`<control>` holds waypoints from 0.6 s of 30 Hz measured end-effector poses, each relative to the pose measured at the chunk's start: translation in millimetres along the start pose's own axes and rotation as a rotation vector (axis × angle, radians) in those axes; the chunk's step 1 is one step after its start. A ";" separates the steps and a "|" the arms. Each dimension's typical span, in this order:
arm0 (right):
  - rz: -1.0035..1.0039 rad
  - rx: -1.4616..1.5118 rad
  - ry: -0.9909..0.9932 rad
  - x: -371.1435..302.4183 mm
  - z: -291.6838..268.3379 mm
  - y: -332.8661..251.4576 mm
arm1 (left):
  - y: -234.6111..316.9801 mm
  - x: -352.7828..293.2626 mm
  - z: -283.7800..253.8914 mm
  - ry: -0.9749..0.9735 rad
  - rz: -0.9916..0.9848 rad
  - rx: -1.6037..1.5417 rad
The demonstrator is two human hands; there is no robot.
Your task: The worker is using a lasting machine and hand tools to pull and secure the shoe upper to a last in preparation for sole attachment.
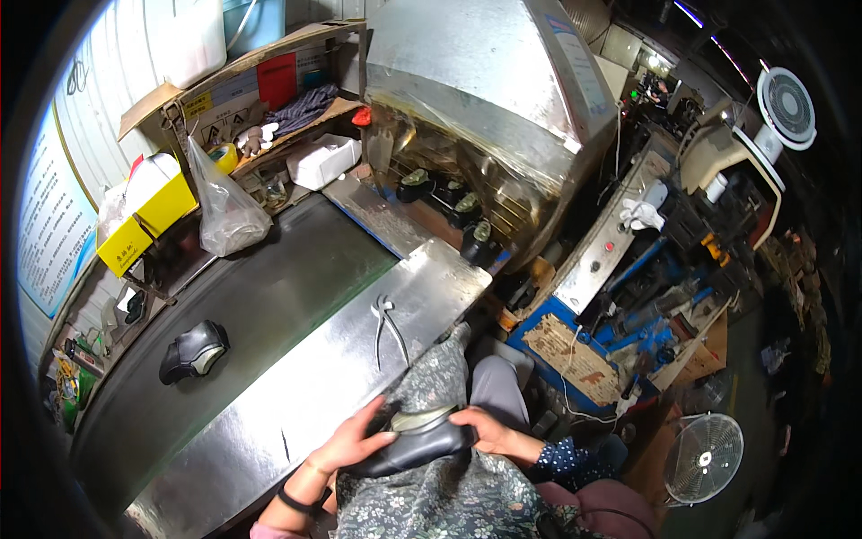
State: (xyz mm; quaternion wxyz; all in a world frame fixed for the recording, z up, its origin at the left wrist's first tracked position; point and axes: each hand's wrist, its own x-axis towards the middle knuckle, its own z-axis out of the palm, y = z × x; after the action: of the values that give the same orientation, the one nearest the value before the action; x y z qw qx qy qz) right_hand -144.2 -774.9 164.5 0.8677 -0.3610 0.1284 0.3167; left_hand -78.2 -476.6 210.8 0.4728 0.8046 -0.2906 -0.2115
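Observation:
Across my lap lies a black leather shoe [415, 449], its pale underside turned up toward me. My left hand [355, 440] holds its left part, thumb lying along the near side and fingers partly hidden behind it. At the other end, my right hand [489, 430] grips the shoe with the thumb on top. Metal pincers [386, 328] lie with handles spread on the shiny metal ledge [260, 427] ahead of my hands. A second black shoe [195, 352] lies on the dark conveyor belt [296, 269] at the left.
Several black shoes [463, 208] stand in the mouth of a metal hooded machine [467, 63] at the belt's far end. A yellow box [146, 225], a plastic bag [229, 211] and a white box [323, 162] line the far side. Blue-framed machinery [575, 350] and a fan [705, 458] stand right.

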 end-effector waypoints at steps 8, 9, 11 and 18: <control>-0.843 -0.075 0.445 153.1 15.8 -183.7 | -110.9 -109.3 -60.0 0.873 -0.485 0.136; -0.932 -0.106 0.460 188.1 2.9 -216.9 | -119.0 -105.3 -73.4 0.845 -0.478 0.264; -1.319 -0.920 0.668 222.1 -10.3 -264.0 | -129.6 -85.7 -107.3 0.811 -0.370 0.436; -1.038 -1.141 0.232 204.1 30.4 -118.5 | -235.7 -111.2 -250.4 1.030 -0.489 0.855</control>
State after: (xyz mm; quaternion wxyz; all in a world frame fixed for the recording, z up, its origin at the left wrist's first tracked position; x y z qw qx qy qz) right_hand 88.1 -724.0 158.4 0.5661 -0.7962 -0.1498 -0.1525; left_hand 56.4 -152.1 125.9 0.1319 0.9594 0.1011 0.2280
